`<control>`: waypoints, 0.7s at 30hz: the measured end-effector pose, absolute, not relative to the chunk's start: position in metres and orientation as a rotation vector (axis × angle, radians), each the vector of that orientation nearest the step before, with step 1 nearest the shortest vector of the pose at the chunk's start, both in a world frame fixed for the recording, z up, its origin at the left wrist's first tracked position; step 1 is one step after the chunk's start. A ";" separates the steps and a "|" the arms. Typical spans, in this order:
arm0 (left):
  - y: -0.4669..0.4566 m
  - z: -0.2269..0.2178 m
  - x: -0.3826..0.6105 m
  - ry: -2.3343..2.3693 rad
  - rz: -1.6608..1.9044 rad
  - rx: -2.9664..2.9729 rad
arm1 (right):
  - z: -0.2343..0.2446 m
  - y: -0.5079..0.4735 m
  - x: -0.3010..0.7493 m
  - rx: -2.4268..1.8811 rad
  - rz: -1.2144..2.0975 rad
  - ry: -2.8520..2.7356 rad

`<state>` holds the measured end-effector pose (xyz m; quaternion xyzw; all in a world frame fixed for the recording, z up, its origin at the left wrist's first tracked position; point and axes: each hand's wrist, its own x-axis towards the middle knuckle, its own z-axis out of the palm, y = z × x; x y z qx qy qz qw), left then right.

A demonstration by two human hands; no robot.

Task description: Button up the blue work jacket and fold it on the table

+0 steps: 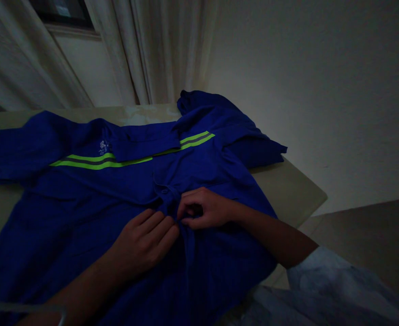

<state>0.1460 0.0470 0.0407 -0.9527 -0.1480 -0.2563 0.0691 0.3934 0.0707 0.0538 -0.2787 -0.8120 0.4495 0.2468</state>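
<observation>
A blue work jacket [111, 194] with yellow-green and grey chest stripes lies spread out, its collar end away from me. My left hand [148, 240] is closed on the front placket near the middle, its fingertips hidden in the cloth. Close beside it, my right hand [206, 209] pinches the placket edge between thumb and fingers. Just above the hands, a buttonhole or button [164, 191] shows on the raised placket flap. Whatever lies directly under the fingers is hidden. The right sleeve in view [233, 113] is bunched up; the left one stretches out to the side.
The jacket rests on a pale table [297, 190], whose corner juts out at the right. Behind it hang light curtains [172, 50] beside a dark window. A plain wall [304, 90] stands at the back right, with floor below. The room is dim.
</observation>
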 end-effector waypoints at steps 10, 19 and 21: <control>0.055 0.042 0.145 -0.441 -0.702 -2.851 | 0.052 0.071 0.392 -0.779 1.255 -2.238; 0.049 0.049 0.148 -0.311 -0.667 -2.779 | 0.052 0.072 0.393 -0.827 1.403 -2.162; 0.050 0.050 0.148 -0.304 -0.675 -2.775 | 0.051 0.072 0.393 -0.825 1.452 -2.128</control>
